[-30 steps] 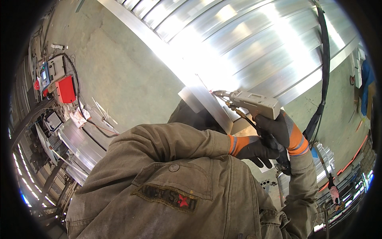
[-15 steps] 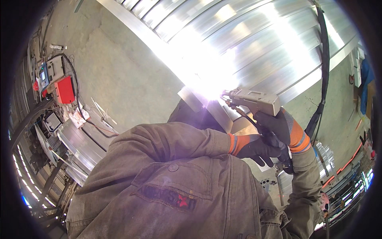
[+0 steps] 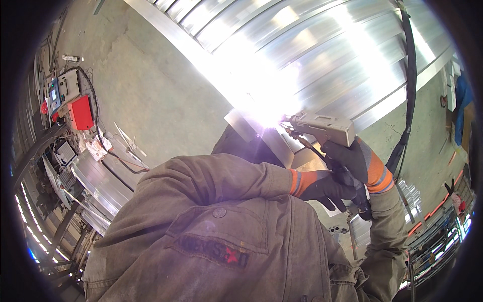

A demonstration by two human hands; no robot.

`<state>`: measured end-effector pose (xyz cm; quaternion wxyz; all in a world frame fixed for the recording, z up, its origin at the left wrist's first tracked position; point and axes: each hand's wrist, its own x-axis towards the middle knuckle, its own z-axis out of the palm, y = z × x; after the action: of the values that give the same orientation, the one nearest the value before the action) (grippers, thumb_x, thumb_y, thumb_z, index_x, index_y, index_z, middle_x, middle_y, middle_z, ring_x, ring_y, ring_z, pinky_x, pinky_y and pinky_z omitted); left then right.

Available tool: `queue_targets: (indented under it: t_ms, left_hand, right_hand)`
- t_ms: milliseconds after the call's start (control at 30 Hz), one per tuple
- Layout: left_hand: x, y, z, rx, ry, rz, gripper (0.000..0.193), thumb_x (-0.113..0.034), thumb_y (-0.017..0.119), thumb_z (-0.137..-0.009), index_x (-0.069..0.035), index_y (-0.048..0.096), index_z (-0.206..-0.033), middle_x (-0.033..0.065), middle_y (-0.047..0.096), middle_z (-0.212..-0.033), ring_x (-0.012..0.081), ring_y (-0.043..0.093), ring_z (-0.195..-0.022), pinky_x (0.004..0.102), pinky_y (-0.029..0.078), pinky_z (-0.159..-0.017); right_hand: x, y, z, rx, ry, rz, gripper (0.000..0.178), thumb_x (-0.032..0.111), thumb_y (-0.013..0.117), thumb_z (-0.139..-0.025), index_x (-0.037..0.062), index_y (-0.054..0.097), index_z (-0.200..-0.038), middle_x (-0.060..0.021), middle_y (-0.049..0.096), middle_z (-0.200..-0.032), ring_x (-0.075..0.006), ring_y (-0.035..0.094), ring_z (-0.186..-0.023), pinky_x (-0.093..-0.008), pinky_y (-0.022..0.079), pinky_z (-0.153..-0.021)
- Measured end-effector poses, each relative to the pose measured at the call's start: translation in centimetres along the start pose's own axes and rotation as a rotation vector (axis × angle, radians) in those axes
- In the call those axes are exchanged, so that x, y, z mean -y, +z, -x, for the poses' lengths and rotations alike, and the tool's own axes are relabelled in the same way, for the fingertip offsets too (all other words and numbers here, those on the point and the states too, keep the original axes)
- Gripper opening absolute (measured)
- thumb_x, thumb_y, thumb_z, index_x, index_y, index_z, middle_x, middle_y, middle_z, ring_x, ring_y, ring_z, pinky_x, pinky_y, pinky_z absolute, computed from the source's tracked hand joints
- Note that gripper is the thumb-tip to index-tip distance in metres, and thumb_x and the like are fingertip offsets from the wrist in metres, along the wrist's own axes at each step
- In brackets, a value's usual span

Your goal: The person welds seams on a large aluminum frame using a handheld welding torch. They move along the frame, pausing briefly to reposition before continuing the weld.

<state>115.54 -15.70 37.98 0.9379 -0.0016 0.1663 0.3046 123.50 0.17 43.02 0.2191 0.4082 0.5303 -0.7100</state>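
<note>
My right hand (image 3: 347, 156), in a dark glove with an orange cuff, is closed round the grip of a grey, boxy welding torch (image 3: 324, 128). The torch nozzle points left into a white-violet glare (image 3: 269, 118) at the corner of a shiny ribbed metal panel (image 3: 322, 60); the exact contact spot is washed out. My left hand (image 3: 327, 190), gloved alike, reaches across my body and lies against the lower grip and cable. Some of its fingers stick out apart below; the rest are partly hidden. A dark shape (image 3: 241, 146) lies beneath the panel's near corner.
A thick black cable (image 3: 411, 75) runs down the right side over the panel. At far left stand a machine with a small screen (image 3: 54, 94) and a red box (image 3: 82, 113). Metal profiles (image 3: 103, 183) lie lower left. A small pinkish figure (image 3: 459, 203) shows near the right rim.
The pinkish figure has shifted from the lower right up to the right rim. My hands and the torch hold almost the same place, with the glare still at the nozzle.
</note>
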Motion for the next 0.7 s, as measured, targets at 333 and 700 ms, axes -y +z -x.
queue_targets:
  t_ms: [333, 700]
  left_hand:
    - [0.6, -0.4, -0.8, 0.107, -0.022, -0.047, 0.064, -0.048, 0.072, -0.107, -0.013, 0.056, -0.158, 0.0076, 0.058, -0.158, 0.0260, 0.068, -0.130, 0.0399, 0.059, -0.103]
    - [-0.2, 0.5, -0.6, 0.088, -0.057, -0.071, 0.066, -0.048, 0.074, -0.105, -0.011, 0.057, -0.158, 0.0085, 0.058, -0.158, 0.0267, 0.069, -0.130, 0.0407, 0.061, -0.103]
  right_hand:
    - [0.1, -0.1, 0.6, -0.007, -0.053, 0.017, 0.042, 0.030, 0.071, -0.105, -0.0018, 0.071, -0.133, -0.0049, 0.071, -0.085, -0.0129, 0.064, -0.077, -0.0335, 0.053, -0.066]
    - [0.2, -0.9, 1.3, 0.046, 0.059, 0.005, 0.040, 0.028, 0.073, -0.103, 0.0000, 0.071, -0.132, -0.0056, 0.074, -0.102, -0.0134, 0.067, -0.091, -0.0331, 0.057, -0.080]
